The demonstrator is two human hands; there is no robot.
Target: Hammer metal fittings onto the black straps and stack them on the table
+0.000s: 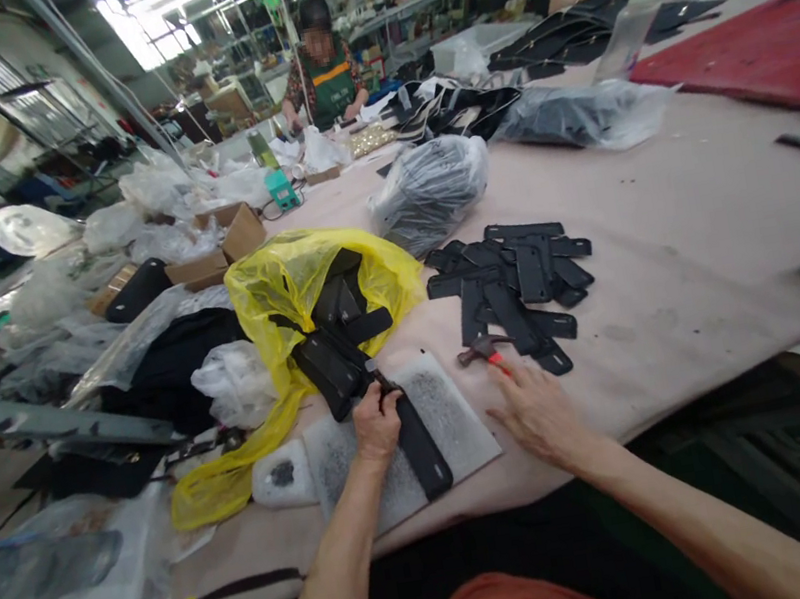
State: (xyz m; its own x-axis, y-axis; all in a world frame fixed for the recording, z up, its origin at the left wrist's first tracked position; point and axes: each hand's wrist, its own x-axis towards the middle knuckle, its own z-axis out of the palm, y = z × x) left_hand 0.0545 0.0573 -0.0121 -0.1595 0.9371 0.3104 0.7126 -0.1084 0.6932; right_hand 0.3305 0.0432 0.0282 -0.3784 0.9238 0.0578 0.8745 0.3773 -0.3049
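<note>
My left hand (376, 425) is closed around a small metal punch tool held upright on a black strap piece (424, 453). The strap lies on a worn white cutting pad (457, 422) at the table's near edge. My right hand (531, 410) is open, fingers spread flat, reaching toward a small hammer with a red handle (484, 352) just beyond its fingertips. Behind the hammer lies a pile of flat black strap pieces (519, 286). A yellow plastic bag (308, 294) holding more black pieces sits behind my left hand.
A small white block (283, 475) lies left of the pad. Clear plastic bags of black parts (428, 189), cardboard boxes (225, 246) and clutter fill the pink table (664, 237). A red mat (762, 50) lies far right. Other people work at the far end.
</note>
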